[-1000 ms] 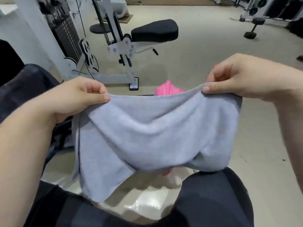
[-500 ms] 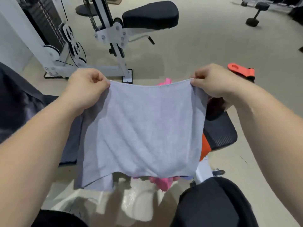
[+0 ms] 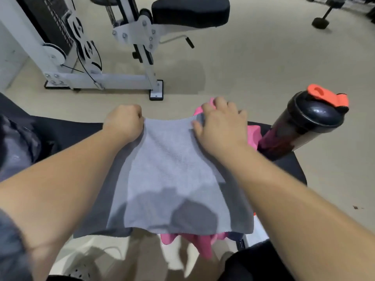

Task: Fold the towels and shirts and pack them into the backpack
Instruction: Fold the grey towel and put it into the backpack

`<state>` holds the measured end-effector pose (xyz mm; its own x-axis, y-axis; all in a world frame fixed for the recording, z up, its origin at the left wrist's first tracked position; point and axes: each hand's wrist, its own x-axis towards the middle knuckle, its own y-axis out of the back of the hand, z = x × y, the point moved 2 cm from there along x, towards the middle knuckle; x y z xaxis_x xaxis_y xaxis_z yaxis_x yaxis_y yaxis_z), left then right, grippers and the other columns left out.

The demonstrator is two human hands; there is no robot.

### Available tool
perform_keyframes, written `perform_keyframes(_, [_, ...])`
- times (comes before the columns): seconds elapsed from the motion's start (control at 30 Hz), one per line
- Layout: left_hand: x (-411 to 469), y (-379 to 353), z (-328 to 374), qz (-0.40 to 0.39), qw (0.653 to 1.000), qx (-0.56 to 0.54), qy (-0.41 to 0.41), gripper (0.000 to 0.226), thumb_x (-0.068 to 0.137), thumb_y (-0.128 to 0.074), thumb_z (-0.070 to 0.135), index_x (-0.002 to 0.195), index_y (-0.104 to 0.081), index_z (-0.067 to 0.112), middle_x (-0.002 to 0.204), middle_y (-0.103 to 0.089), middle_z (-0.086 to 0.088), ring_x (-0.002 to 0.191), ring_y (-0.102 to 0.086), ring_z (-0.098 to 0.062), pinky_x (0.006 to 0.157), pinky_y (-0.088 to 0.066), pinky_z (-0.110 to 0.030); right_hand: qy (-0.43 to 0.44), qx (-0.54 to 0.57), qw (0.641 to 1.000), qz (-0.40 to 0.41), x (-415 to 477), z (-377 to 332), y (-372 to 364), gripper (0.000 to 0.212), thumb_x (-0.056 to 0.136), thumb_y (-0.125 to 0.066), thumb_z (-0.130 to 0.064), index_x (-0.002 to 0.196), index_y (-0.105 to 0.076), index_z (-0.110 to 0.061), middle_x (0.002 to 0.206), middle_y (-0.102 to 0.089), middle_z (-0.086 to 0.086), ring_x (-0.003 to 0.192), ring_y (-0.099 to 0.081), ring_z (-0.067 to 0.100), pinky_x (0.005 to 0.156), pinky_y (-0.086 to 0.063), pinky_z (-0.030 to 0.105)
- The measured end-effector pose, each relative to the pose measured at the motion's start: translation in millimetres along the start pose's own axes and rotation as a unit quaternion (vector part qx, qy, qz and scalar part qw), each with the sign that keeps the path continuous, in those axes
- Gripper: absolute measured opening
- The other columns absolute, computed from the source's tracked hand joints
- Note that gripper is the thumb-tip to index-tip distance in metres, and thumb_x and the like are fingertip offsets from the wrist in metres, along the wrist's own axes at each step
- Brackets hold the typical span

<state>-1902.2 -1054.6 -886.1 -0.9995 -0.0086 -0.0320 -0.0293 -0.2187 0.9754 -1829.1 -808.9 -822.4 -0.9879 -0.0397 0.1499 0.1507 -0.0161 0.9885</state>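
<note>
Left hand (image 3: 123, 122) fingers curl round grey towel (image 3: 172, 169) corner; right hand (image 3: 221, 126) pinches the other.

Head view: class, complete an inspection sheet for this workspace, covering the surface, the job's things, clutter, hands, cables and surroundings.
Surface: black padded bench, largely covered by cloth.
Job's things: grey towel spread on the bench over pink cloth; no backpack identifiable.
Clutter: black shaker bottle with an orange cap, standing at the bench's right end.
Hands: left hand grips the towel's far left corner; right hand holds its far right corner.
Cables: black cable on the gym machine.
Surroundings: white gym machine with a black seat, dumbbell, beige floor.
</note>
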Motion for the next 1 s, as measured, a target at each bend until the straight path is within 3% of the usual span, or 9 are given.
perform_keyframes(0.03, [-2, -5, 0, 0.004, 1.0, 0.003, 0.001, 0.019, 0.1, -0.051, 0.027, 0.098, -0.063, 0.013, 0.097, -0.062, -0.015, 0.081, -0.05, -0.033, 0.068, -0.045, -0.038, 0.005, 0.031, 0.999, -0.012, -14, -12, -1, 0.053, 0.093, -0.042, -0.059, 0.134, -0.053, -0.027, 0.143, -0.044, 0.009, 0.127, -0.043, 0.035, 0.099, -0.034, 0.053])
perform_keyframes(0.1, [-8, -12, -2, 0.011, 1.0, 0.004, -0.003, 0.022, 0.1, -0.051, 0.03, 0.107, -0.063, 0.013, 0.106, -0.062, -0.015, 0.086, -0.052, -0.034, 0.071, -0.044, -0.039, 0.018, 0.048, 0.995, -0.084, -39, -28, -14, 0.071, 0.091, -0.031, -0.073, 0.152, -0.031, -0.037, 0.165, -0.015, 0.008, 0.149, -0.015, 0.04, 0.114, -0.012, 0.067])
perform_keyframes(0.17, [-17, -11, -5, 0.022, 1.0, 0.012, -0.016, 0.032, 0.098, -0.052, 0.037, 0.121, -0.059, 0.015, 0.116, -0.06, -0.016, 0.102, -0.055, -0.039, 0.082, -0.045, -0.044, 0.015, 0.026, 0.989, -0.143, -55, -21, -38, 0.084, 0.087, -0.023, -0.082, 0.158, -0.006, -0.042, 0.167, 0.016, 0.003, 0.151, 0.015, 0.043, 0.113, 0.006, 0.073])
perform_keyframes(0.3, [-63, 4, -9, 0.06, 0.998, 0.008, -0.033, 0.042, 0.095, -0.055, 0.046, 0.129, -0.055, 0.022, 0.121, -0.057, -0.012, 0.11, -0.053, -0.04, 0.09, -0.044, -0.05, -0.001, 0.055, 0.985, -0.162, -61, 3, -68, 0.094, 0.079, -0.023, -0.09, 0.157, 0.003, -0.044, 0.161, 0.035, -0.002, 0.147, 0.029, 0.041, 0.112, 0.008, 0.073])
perform_keyframes(0.47, [-145, 11, -28, 0.021, 0.998, 0.06, -0.016, 0.051, 0.084, -0.065, 0.055, 0.122, -0.059, 0.023, 0.12, -0.054, -0.005, 0.099, -0.052, -0.037, 0.084, -0.046, -0.048, 0.004, 0.087, 0.985, -0.152, -61, 4, -69, 0.096, 0.075, -0.026, -0.094, 0.156, -0.003, -0.048, 0.162, 0.033, -0.006, 0.148, 0.029, 0.037, 0.115, 0.008, 0.07])
perform_keyframes(0.67, [-201, 9, -62, -0.006, 0.992, 0.118, 0.035, 0.067, 0.079, -0.038, 0.071, 0.122, -0.058, 0.024, 0.113, -0.055, -0.004, 0.091, -0.053, -0.034, 0.075, -0.051, -0.045, 0.005, 0.098, 0.988, -0.122, -63, 5, -67, 0.092, 0.076, -0.023, -0.094, 0.155, -0.016, -0.048, 0.166, 0.021, -0.006, 0.152, 0.019, 0.035, 0.117, 0.003, 0.067])
perform_keyframes(0.83, [-214, 8, -72, -0.003, 0.997, 0.042, 0.07, 0.049, 0.094, -0.049, 0.053, 0.133, -0.05, 0.023, 0.113, -0.058, -0.005, 0.105, -0.054, -0.033, 0.087, -0.049, -0.046, 0.045, 0.061, 0.997, -0.011, -74, 1, -59, 0.078, 0.082, -0.031, -0.087, 0.137, -0.05, -0.035, 0.165, -0.019, 0.006, 0.151, -0.009, 0.036, 0.115, -0.008, 0.069])
perform_keyframes(0.93, [-209, 10, -80, 0.018, 0.994, -0.057, 0.094, 0.026, 0.1, -0.046, 0.033, 0.11, -0.064, 0.018, 0.101, -0.063, -0.007, 0.1, -0.058, -0.032, 0.084, -0.046, -0.041, 0.117, 0.035, 0.992, 0.04, -80, -5, -52, 0.074, 0.085, -0.033, -0.081, 0.133, -0.056, -0.03, 0.16, -0.029, 0.007, 0.15, -0.017, 0.036, 0.115, -0.008, 0.069])
perform_keyframes(1.0, [-207, 10, -86, 0.009, 0.993, -0.061, 0.101, 0.019, 0.097, -0.05, 0.026, 0.098, -0.068, 0.018, 0.096, -0.065, -0.004, 0.095, -0.06, -0.029, 0.08, -0.046, -0.039, 0.177, 0.024, 0.984, 0.019, -83, -13, -49, 0.075, 0.086, -0.03, -0.082, 0.143, -0.048, -0.036, 0.164, -0.025, 0.004, 0.151, -0.016, 0.033, 0.117, -0.005, 0.068])
